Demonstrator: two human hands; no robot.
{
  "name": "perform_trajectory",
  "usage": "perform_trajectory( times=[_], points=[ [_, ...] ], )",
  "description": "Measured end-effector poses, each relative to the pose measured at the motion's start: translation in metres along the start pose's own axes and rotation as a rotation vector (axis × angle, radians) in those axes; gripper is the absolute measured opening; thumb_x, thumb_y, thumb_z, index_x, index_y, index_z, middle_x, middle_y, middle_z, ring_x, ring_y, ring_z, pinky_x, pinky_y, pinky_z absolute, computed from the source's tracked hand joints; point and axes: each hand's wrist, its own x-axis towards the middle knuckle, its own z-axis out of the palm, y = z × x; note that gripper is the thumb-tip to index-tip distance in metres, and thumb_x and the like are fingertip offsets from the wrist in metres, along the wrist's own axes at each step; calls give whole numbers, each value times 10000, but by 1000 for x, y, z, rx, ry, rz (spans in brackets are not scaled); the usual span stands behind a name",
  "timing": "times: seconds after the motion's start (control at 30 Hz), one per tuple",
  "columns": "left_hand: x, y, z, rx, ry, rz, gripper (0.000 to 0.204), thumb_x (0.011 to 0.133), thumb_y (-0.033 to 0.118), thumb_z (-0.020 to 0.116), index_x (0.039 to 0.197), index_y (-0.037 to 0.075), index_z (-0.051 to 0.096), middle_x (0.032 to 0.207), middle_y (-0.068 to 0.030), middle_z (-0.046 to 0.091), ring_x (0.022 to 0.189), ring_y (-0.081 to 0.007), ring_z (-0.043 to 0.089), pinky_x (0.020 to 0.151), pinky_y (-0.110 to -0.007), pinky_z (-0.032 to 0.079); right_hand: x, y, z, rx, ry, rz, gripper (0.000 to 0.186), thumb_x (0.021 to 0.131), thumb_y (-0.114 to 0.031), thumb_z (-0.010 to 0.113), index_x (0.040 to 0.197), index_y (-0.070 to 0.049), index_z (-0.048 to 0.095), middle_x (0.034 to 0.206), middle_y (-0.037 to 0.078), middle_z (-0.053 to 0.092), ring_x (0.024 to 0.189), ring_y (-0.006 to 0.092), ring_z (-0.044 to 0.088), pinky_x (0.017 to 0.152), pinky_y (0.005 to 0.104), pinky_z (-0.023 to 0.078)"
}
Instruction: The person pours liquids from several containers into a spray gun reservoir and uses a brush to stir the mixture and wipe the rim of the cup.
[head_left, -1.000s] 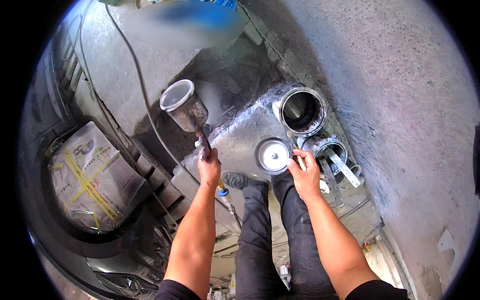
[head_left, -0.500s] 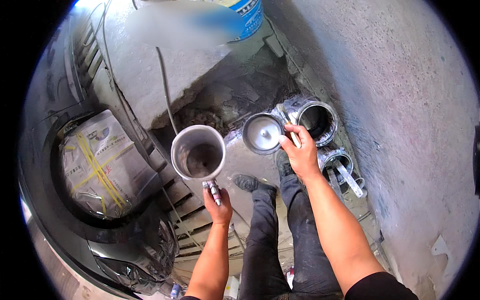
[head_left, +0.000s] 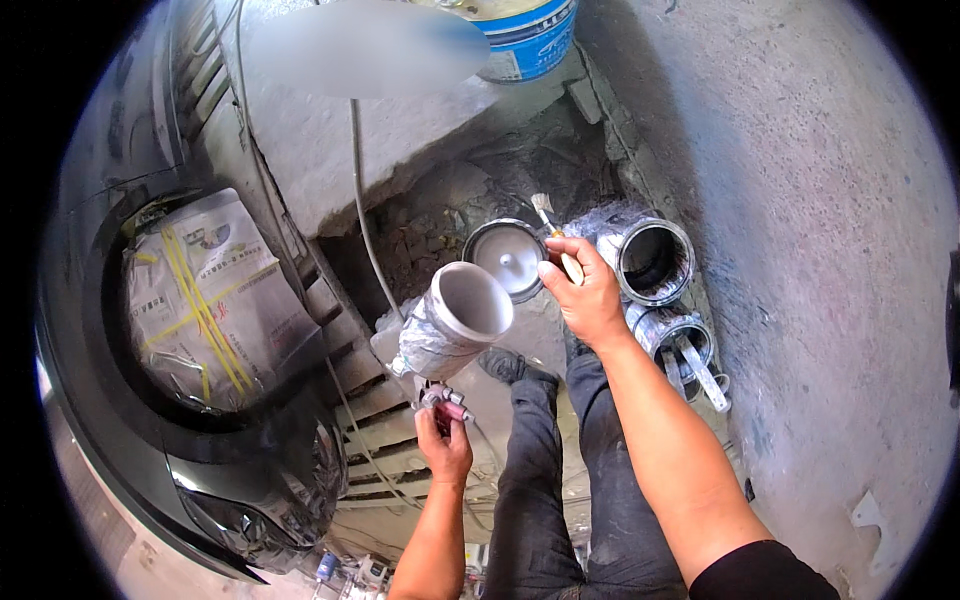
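Note:
In my left hand is a paint spray gun, gripped closed at its metal body. Its large pale cup is uncovered and tilts to the right, with a crinkled wrapping around the outside. My right hand is closed on a paintbrush with a wooden handle, bristles pointing away from me. The same fingers pinch the rim of a round lid, whose pale inner face has a small central knob. The lid hangs just beyond the cup's mouth.
On the right stand an open paint-smeared can and a smaller can with flat sticks. A rough wall rises beside them. A blue bucket is at the back. A dark car with a paper-covered lamp opening fills the left.
The spray gun has come right, towards the lid, and its cup has tipped over to the right. The right hand has shifted slightly left with the lid and brush. The view has turned a little.

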Motion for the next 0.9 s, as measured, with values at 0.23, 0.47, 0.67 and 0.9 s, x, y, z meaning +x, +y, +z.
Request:
perform_trajectory(
  times=[0.23, 0.47, 0.67, 0.9],
  points=[
    [-9, 7, -2, 85, 62, -46, 177, 763, -41, 596, 922, -9, 526, 826, -121, 462, 711, -261, 483, 610, -324, 396, -1, -3, 6, -112, -34, 0, 292, 830, -172, 692, 1083, -44, 624, 987, 94, 687, 932, 165, 645, 826, 299, 493],
    [-18, 5, 2, 92, 79, -90, 174, 793, -10, 624, 944, -7, 538, 831, -88, 494, 727, -207, 493, 651, -297, 411, -1, -2, 8, -169, -39, 8, 297, 831, -182, 686, 1088, -47, 622, 988, 100, 689, 938, 185, 652, 830, 307, 495],
    [-22, -10, 4, -76, 16, -236, 165, 838, 24, 621, 990, 4, 562, 850, -52, 564, 744, -124, 515, 676, -259, 430, -1, 2, 9, -137, -38, 36, 301, 829, -177, 689, 1089, -42, 620, 1003, 103, 689, 953, 192, 652, 841, 305, 493],
    [18, 4, 14, -82, -60, -404, 141, 859, 101, 682, 839, 21, 568, 711, 19, 530, 659, -89, 469, 630, -253, 422, -4, 3, 12, -67, -36, 80, 306, 824, -177, 701, 1087, -43, 623, 995, 94, 686, 942, 170, 645, 837, 300, 493]
  ],
)
